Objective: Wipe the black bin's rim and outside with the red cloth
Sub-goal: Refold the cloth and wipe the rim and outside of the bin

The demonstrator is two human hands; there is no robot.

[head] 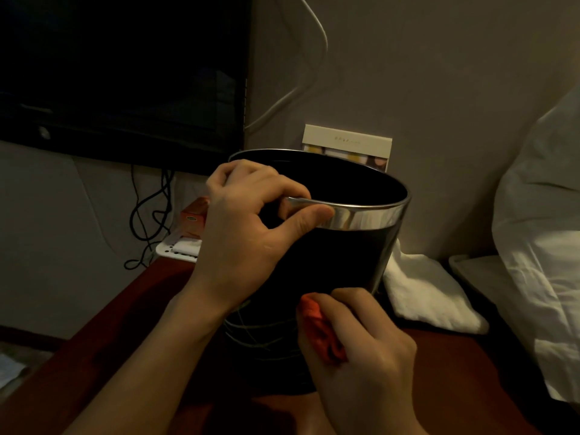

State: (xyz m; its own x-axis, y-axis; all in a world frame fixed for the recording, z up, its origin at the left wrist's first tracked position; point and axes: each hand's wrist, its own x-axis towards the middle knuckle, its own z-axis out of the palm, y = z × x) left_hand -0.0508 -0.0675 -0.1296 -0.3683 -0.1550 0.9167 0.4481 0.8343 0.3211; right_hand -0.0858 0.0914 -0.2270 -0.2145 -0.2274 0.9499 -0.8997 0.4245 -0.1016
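The bin's [351, 255] rim [370, 216] is being pinched by the left hand [248, 227]; the cloth [320, 331] is being gripped and pressed against its side by the right hand [364, 350].

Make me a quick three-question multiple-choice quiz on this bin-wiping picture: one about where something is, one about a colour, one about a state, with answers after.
1. Where is the red cloth?
A. in the right hand, against the lower side of the black bin
B. draped over the bin's rim
C. lying on the white pillow

2. What colour is the band round the bin's top?
A. gold
B. shiny silver
C. red

3. What is the left hand doing?
A. resting flat on the table
B. holding an orange box
C. gripping the bin's rim, thumb outside

Answers:
1. A, the cloth is bunched in the right hand low on the bin's wall.
2. B, the band reflects silver above the black wall.
3. C, its fingers curl over the rim and its thumb presses on the band.
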